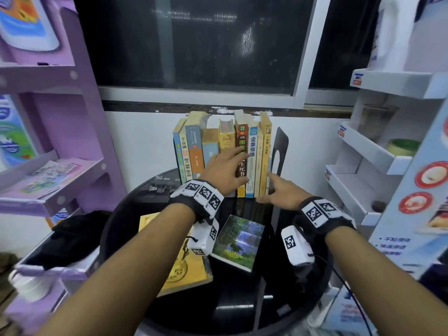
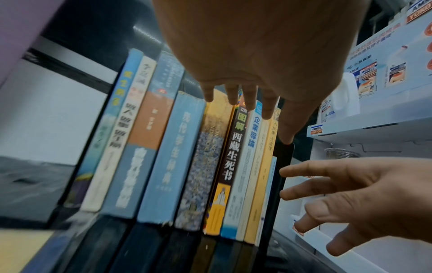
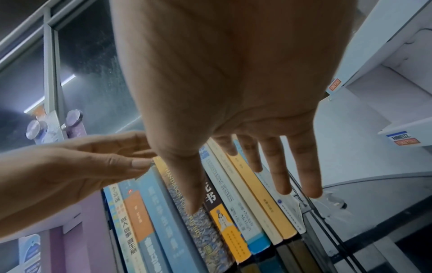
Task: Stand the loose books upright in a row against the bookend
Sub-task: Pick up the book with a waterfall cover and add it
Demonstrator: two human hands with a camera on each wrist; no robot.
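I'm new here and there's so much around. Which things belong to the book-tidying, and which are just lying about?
Part of the job:
row of upright books
black bookend
two flat books: yellow book, waterfall book
left hand, right hand

Just lying about:
purple shelf
white shelf

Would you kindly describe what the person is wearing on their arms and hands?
Both hands, left and right, are bare, with forearms unsleeved. Each wrist carries a black strap with white blocks bearing square black-and-white markers, and a white marked camera box hangs beneath. A thin black cable trails from the right one.
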